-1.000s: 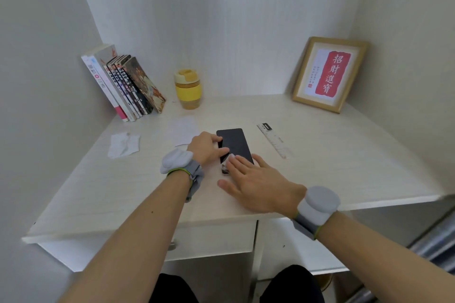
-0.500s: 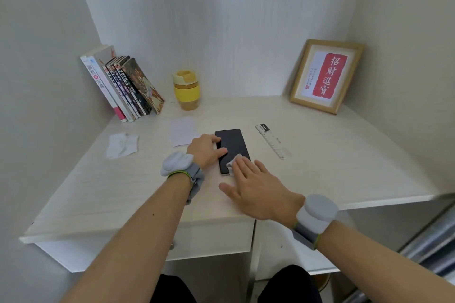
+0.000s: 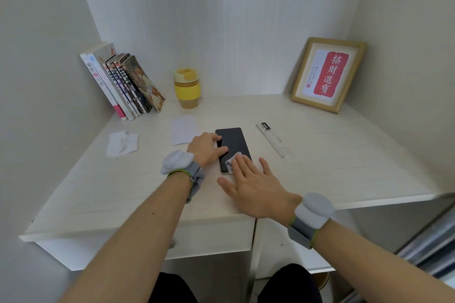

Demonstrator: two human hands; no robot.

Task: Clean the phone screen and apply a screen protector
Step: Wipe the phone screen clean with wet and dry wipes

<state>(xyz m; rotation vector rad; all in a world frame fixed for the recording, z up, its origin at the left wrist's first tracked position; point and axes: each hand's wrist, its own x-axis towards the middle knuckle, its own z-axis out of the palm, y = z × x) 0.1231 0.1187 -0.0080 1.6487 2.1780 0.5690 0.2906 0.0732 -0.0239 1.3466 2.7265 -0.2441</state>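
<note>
A black phone (image 3: pixel 232 141) lies face up on the white desk (image 3: pixel 344 160), long side pointing away from me. My left hand (image 3: pixel 204 147) grips its left edge, thumb resting on the screen. My right hand (image 3: pixel 253 184) lies flat with fingers spread, pressing a small white wipe (image 3: pixel 232 161) onto the lower part of the screen. The phone's near end is hidden under the wipe and my fingers. A white rectangular sheet (image 3: pixel 183 129) lies just left of the phone.
A crumpled white wrapper (image 3: pixel 122 142) lies at the left. A clear ruler (image 3: pixel 273 140) lies right of the phone. At the back stand leaning books (image 3: pixel 123 83), a yellow cup (image 3: pixel 187 87) and a framed picture (image 3: pixel 327 74). Walls close in on three sides.
My right hand has slid the wipe a little up the screen from the phone's near end. My left hand has kept its hold on the phone's edge.
</note>
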